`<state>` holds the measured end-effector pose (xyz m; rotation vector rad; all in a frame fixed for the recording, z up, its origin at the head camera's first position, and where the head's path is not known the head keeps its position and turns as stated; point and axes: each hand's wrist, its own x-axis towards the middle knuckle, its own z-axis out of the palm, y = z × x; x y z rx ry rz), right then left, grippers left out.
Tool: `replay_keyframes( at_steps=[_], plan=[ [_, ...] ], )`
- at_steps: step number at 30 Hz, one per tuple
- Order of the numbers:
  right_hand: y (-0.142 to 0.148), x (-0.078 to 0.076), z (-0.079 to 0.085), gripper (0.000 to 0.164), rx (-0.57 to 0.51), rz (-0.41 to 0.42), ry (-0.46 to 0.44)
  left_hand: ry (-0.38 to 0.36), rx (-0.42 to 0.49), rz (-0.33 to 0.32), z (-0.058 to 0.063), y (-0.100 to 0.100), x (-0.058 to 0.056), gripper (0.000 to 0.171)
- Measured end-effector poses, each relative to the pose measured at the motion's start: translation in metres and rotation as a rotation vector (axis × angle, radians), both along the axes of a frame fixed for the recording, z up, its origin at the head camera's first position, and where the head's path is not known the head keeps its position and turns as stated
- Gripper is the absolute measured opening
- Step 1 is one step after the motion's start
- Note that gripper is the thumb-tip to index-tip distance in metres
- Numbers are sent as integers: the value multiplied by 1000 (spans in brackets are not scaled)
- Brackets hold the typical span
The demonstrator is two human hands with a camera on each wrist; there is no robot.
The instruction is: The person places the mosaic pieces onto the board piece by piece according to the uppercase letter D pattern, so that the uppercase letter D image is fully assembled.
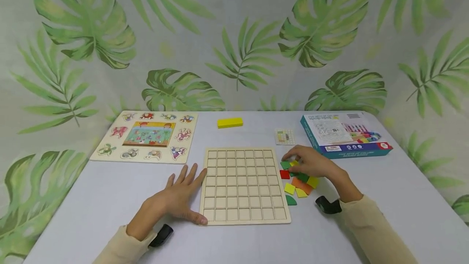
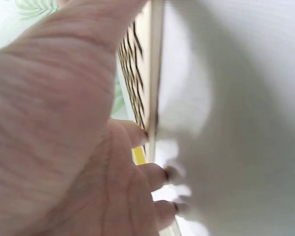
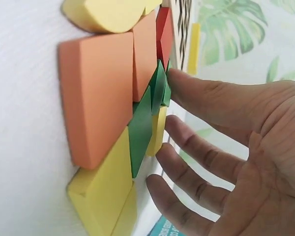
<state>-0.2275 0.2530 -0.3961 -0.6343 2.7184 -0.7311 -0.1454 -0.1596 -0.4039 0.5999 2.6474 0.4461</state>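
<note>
Resting flat on the desk, the left hand lies against the left edge of the wooden grid board, fingers straight and spread, the thumb touching the board's near left corner. In the left wrist view the fingertips sit right at the board's edge.

The right hand reaches over the pile of coloured blocks just right of the board. Its fingers are relaxed and slightly apart, the thumb tip touching a green block; nothing is clamped. The pile holds an orange block, a red block, several yellow ones and a green half-round piece at its near edge, all lying tight together beside the board.

Farther back, a small pattern card lies between the pile and a blue game box. A yellow bar sits behind the board, well apart from it. An animal picture puzzle lies at the far left. A leaf-print cloth hangs behind the desk.
</note>
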Motion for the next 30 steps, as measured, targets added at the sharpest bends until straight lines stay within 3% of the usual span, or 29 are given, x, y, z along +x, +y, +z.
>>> replay_keyframes(
  at_steps=[9, 15, 23, 30],
  plan=[
    [-16, -8, 10, 20, 76, -15, -49, -33, -28, 37, 6, 4, 4, 141],
    [-18, -13, 11, 16, 72, -17, -67, -68, -1, 4, 1, 0, -1, 142],
    [-19, -12, 17, 13, 50, 23, -10, -83, 13, -25, -3, -2, -5, 143],
    [-29, -12, 25, 12, 59, 38, 44, -101, 10, -20, -7, -1, -8, 156]
  ],
)
